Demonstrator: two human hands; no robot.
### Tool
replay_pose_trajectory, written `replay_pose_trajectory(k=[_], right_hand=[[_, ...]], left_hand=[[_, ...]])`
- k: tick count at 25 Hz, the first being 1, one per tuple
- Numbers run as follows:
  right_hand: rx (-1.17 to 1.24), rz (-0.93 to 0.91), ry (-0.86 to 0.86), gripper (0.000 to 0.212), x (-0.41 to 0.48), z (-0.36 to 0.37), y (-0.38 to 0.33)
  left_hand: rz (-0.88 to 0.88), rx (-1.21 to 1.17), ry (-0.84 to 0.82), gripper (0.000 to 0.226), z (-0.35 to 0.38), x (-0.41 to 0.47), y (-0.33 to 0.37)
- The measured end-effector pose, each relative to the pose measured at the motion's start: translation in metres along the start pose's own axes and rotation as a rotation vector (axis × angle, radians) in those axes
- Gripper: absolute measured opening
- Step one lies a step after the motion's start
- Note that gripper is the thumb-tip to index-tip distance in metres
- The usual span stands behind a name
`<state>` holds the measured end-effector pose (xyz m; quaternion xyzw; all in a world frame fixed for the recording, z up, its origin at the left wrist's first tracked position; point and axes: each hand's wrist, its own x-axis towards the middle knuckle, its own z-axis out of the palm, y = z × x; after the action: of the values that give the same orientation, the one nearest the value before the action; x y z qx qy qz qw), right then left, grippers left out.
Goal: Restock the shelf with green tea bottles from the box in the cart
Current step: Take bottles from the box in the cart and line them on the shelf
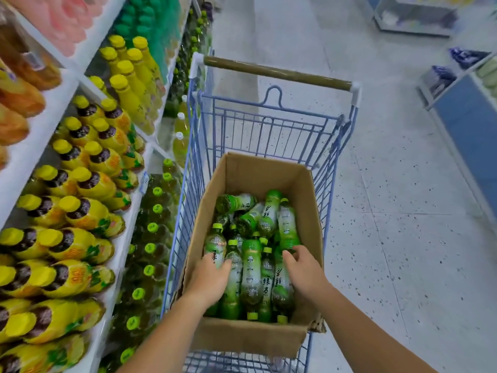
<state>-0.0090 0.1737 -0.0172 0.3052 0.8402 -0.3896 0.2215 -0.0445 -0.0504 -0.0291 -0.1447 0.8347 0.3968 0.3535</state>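
Two per trip from the cardboard box [258,173]
My left hand [209,278] and right hand [305,271] each curl round a green tea bottle [216,244].

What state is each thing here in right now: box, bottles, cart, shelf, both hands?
box: open on top, standing in the cart.
green tea bottles: capped, lying jumbled in the box.
cart: parked beside the shelf, handle untouched.
shelf: stocked with rows of bottles.
left hand: fingers curled over a bottle.
right hand: fingers curled over another bottle.
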Motion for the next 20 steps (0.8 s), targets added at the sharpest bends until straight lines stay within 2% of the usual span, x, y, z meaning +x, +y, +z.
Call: replay_pose_trajectory(k=[3, 5, 9, 13, 15, 17, 20], right_hand=[[-0.07, 0.012, 0.063, 0.053, 0.036, 0.005, -0.008], [-0.189, 0.035, 0.111, 0.046, 0.064, 0.011, -0.012], [-0.378, 0.111, 0.148, 0.061, 0.109, 0.025, -0.013], [-0.445, 0.126, 0.165, 0.065, 0.143, 0.035, -0.003], [-0.469, 0.121, 0.176, 0.064, 0.158, 0.039, 0.003], [-0.405, 0.172, 0.138, 0.076, 0.171, 0.043, 0.007], [-0.271, 0.263, 0.082, 0.088, 0.182, 0.055, 0.013]], left_hand=[[-0.025, 0.102, 0.051, 0.068, 0.013, 0.024, -0.002], [-0.038, 0.152, 0.104, 0.076, 0.02, 0.043, -0.006], [-0.14, 0.189, 0.091, 0.101, 0.034, 0.073, -0.014], [-0.217, 0.33, 0.139, 0.106, 0.051, 0.086, -0.015], [-0.216, 0.51, 0.199, 0.108, 0.06, 0.088, -0.015], [-0.187, 0.664, 0.297, 0.096, 0.069, 0.089, -0.017], [-0.155, 0.721, 0.358, 0.073, 0.075, 0.092, -0.023]])
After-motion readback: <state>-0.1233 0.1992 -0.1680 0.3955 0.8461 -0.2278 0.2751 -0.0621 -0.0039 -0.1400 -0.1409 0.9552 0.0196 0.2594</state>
